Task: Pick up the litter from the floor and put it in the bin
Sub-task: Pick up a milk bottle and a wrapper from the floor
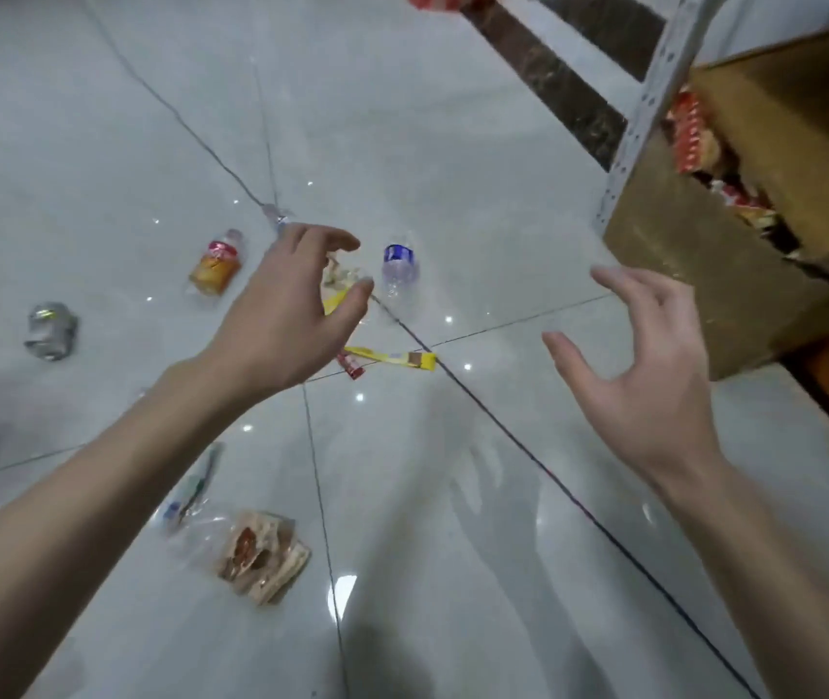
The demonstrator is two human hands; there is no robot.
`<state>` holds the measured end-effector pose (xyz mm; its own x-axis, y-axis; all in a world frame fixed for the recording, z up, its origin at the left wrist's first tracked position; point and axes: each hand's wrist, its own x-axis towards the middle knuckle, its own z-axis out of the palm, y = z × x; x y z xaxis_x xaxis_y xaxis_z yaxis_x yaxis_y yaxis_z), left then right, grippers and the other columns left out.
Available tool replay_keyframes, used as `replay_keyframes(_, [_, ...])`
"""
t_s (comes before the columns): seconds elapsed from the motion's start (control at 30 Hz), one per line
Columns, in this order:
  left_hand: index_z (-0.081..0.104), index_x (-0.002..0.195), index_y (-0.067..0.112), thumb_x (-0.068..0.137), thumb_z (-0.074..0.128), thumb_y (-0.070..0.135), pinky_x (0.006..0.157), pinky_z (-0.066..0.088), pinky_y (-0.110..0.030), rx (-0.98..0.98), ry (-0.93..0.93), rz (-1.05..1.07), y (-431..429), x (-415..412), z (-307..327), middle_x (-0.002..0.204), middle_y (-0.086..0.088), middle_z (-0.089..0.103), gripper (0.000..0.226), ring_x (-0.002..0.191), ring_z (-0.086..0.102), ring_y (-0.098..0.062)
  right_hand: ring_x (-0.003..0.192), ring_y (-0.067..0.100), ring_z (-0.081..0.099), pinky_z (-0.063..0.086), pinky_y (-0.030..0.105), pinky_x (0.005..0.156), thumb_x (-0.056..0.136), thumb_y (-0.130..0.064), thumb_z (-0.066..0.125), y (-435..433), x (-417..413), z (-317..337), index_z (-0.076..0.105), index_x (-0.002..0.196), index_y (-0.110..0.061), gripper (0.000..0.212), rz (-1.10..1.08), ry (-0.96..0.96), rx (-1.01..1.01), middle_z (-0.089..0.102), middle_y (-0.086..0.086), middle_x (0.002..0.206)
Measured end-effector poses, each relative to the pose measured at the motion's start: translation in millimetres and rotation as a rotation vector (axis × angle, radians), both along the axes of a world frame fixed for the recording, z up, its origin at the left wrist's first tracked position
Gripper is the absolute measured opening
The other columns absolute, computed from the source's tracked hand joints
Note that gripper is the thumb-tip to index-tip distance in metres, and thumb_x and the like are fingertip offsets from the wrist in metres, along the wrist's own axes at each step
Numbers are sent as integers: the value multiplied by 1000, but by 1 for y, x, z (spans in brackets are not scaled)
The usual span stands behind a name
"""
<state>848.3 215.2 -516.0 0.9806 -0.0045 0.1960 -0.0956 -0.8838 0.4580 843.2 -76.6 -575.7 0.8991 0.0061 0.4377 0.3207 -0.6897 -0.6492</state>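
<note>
Now, left hand (281,315) and right hand (654,385), fingers (619,290) loosely spread, empty, above scattered litter (392,358).

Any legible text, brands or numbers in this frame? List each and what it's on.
None legible; the whole frame is blurred.
blue-label bottle: print unreadable.
orange-label bottle: unreadable.
yellow wrapper: unreadable.
red packets in cardboard box: unreadable.

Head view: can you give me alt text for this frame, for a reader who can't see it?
The left hand and right hand reach out empty over a glossy tiled floor strewn with litter: a crushed can, an orange-labelled bottle, a blue-labelled bottle, a yellow wrapper and a snack packet. A cardboard box sits on shelving at right.
</note>
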Motion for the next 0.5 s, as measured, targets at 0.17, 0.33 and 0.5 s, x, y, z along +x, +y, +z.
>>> replay_keyframes(0.17, [52, 131, 15, 94, 57, 40, 98, 42, -33, 30, 48, 235, 91, -44, -4, 130, -8, 50, 45, 115, 55, -20, 128, 26, 50, 40, 48, 110, 85, -43, 69, 69, 12, -15, 58, 136, -15, 59, 202, 44, 4, 51, 12, 133])
replay_keyframes(0.33, [51, 133, 16, 95, 58, 38, 93, 37, -25, 22, 103, 485, 164, -115, -56, 134, -7, 51, 44, 115, 55, -18, 128, 22, 49, 41, 48, 109, 84, -45, 69, 154, 4, -57, 57, 137, -20, 60, 413, 119, -36, 50, 9, 134])
replay_keyframes(0.5, [51, 132, 18, 92, 54, 45, 101, 45, -47, 17, 257, 634, 211, -180, -128, 131, -8, 50, 49, 117, 55, -25, 132, 24, 47, 41, 53, 108, 84, -45, 70, 229, -27, -108, 56, 138, -19, 61, 607, 193, -75, 49, 9, 135])
